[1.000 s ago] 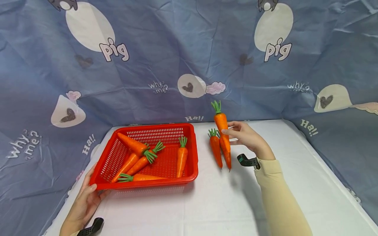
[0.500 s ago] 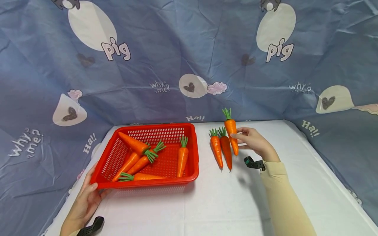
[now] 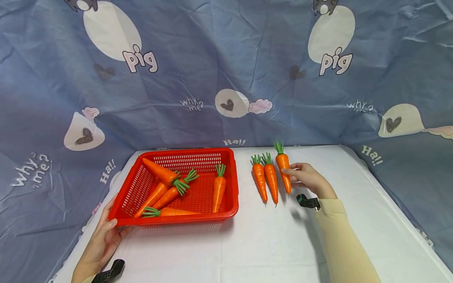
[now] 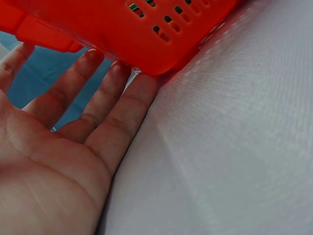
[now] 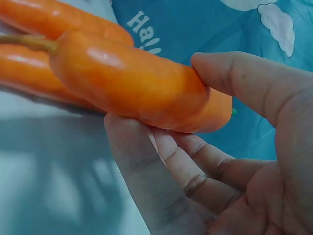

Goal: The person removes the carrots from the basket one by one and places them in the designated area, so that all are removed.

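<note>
My right hand (image 3: 308,179) pinches an orange carrot (image 3: 284,167) with green stalks, holding it slightly tilted with its tip toward me. In the right wrist view the thumb lies on one side of this carrot (image 5: 127,83) and a finger on the other. Just left of it, two more carrots (image 3: 271,177) lie side by side on the white cloth. A red plastic basket (image 3: 177,220) stands to the left. My left hand (image 3: 102,239) is at its near left corner, thumb on the rim; the left wrist view shows straight fingers (image 4: 117,122) touching the basket's side.
Several carrots (image 3: 218,188) lie inside the basket at different angles. The white tablecloth (image 3: 262,243) covers the table. A blue printed curtain (image 3: 226,59) hangs behind the table and along its sides.
The right hand has carried its carrot to the right and toward me, away from above the two lying carrots, and lower. The left hand and the basket have stayed in place.
</note>
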The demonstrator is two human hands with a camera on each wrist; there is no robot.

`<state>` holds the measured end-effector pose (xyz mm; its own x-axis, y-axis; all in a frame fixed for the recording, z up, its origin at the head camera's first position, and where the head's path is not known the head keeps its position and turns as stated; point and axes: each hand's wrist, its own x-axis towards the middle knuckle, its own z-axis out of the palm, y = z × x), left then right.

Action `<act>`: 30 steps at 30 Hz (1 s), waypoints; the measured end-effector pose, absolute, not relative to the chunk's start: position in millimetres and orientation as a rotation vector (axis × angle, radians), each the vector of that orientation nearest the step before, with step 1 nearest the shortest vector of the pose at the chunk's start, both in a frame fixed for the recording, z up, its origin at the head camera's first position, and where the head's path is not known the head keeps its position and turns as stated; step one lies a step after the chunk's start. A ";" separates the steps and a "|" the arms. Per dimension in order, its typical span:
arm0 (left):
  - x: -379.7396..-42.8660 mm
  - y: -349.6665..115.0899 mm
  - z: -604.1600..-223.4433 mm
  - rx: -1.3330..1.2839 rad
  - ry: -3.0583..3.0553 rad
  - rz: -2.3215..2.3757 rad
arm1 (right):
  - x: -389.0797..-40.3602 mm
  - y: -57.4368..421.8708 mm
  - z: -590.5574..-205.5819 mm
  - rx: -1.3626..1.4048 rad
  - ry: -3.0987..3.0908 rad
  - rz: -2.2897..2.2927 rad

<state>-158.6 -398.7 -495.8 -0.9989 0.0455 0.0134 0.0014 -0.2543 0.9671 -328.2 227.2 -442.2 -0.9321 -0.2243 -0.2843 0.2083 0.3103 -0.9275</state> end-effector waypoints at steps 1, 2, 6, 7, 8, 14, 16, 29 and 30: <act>-158.7 -398.8 -495.9 0.058 1.899 2.467 | -328.3 227.4 -444.3 0.000 2.210 -1.663; -158.8 -399.2 -496.3 0.060 1.895 2.468 | -328.1 228.0 -446.2 0.007 2.201 -1.664; -159.3 -399.8 -497.2 0.077 1.897 2.474 | -328.2 229.3 -453.6 0.035 2.180 -1.652; -159.5 -400.1 -497.4 0.084 1.891 2.475 | -328.4 229.6 -455.3 0.042 2.180 -1.648; -159.5 -400.3 -497.5 0.090 1.885 2.478 | -328.6 229.9 -457.0 0.040 2.185 -1.637; -159.2 -401.0 -498.1 0.135 1.855 2.494 | -328.4 228.9 -462.4 0.053 2.238 -1.572; -159.0 -401.2 -499.1 0.155 1.861 2.501 | -327.7 227.7 -462.9 0.056 2.255 -1.554; -159.4 -402.3 -500.2 0.149 1.853 2.504 | -327.0 219.6 -464.4 0.071 2.424 -1.360; -159.4 -402.0 -500.1 0.142 1.862 2.503 | -327.0 219.0 -463.9 0.077 2.434 -1.343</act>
